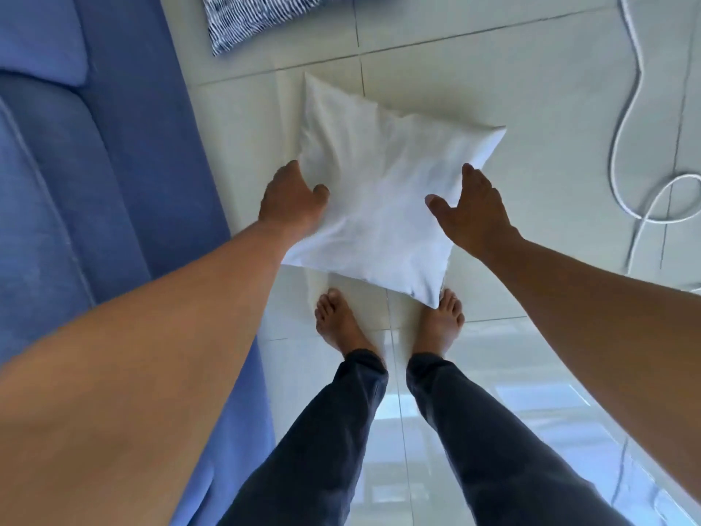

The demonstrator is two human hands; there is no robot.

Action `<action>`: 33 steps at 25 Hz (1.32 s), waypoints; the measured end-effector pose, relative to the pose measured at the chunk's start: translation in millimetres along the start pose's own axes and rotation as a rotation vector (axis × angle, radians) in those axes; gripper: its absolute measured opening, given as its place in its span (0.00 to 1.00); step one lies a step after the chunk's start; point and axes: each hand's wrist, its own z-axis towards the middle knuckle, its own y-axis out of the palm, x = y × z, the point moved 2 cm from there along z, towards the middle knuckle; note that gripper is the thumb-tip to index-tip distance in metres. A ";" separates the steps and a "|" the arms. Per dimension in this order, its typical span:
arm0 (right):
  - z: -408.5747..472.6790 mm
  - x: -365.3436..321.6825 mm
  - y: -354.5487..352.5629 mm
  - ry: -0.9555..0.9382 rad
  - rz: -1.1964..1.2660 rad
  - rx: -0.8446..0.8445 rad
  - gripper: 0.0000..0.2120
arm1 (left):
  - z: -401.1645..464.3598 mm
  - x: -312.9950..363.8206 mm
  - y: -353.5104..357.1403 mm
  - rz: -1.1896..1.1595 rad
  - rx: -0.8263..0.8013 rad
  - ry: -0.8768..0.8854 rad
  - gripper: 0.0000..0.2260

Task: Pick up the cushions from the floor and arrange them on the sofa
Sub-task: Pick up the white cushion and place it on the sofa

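Observation:
A plain white cushion (pixel 383 191) sits in front of me over the pale tiled floor, and its near corner covers the toes of my right foot. My left hand (pixel 290 201) grips its left edge, thumb on top and fingers curled under. My right hand (pixel 474 210) lies against its right edge with fingers spread and thumb apart, not closed on it. A second cushion (pixel 261 17), navy with white stripes, lies on the floor further ahead beside the sofa. The blue sofa (pixel 57 191) runs along the left side.
A white cable (pixel 622 146) loops across the tiles on the right. My bare feet (pixel 341 324) stand just behind the white cushion, close to the sofa's front edge. Glossy floor tiles (pixel 531 89) stretch ahead and to the right.

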 end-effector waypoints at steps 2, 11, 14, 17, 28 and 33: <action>31.1 21.9 27.1 0.114 0.133 0.004 0.44 | 36.6 -8.4 22.1 -0.054 -0.002 -0.052 0.26; 62.8 45.5 46.0 0.471 0.909 -0.119 0.45 | 79.6 -17.7 60.1 -0.649 -0.178 -0.277 0.29; 32.1 27.5 16.2 0.395 0.924 -0.056 0.37 | 40.4 -13.6 38.2 -0.670 -0.083 -0.225 0.25; -7.0 4.7 -25.1 0.335 0.893 -0.055 0.35 | -9.8 -5.6 -1.8 -0.732 -0.039 -0.211 0.21; -217.2 -133.4 -223.5 0.014 0.821 0.023 0.17 | -243.2 35.4 -212.3 -1.029 0.082 -0.092 0.15; -312.0 -173.7 -280.4 -0.121 0.822 0.061 0.16 | -356.8 31.2 -272.0 -1.137 0.188 -0.045 0.17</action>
